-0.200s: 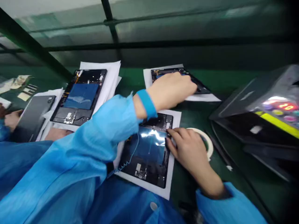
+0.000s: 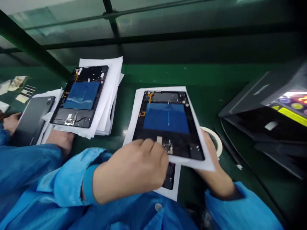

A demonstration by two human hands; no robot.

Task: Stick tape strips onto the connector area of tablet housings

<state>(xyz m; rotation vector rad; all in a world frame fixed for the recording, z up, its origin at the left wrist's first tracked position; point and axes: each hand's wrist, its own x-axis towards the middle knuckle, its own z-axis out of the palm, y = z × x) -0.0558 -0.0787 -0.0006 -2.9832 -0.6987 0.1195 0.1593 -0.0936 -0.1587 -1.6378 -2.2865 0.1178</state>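
- Handling the upper tablet (image 2: 168,123) on its paper sheet (image 2: 133,118), over a lower tablet (image 2: 169,177) at the bench (image 2: 211,102), appears to be the current step.
- Left hand (image 2: 133,169): fingers curled at the upper tablet's near edge; whether they grip anything cannot be told.
- Right hand (image 2: 213,154): partly beneath the sheet's right side; finger closure hidden.
- Next move, as judged: calls for level support and clearance from the tape roll (image 2: 219,146).
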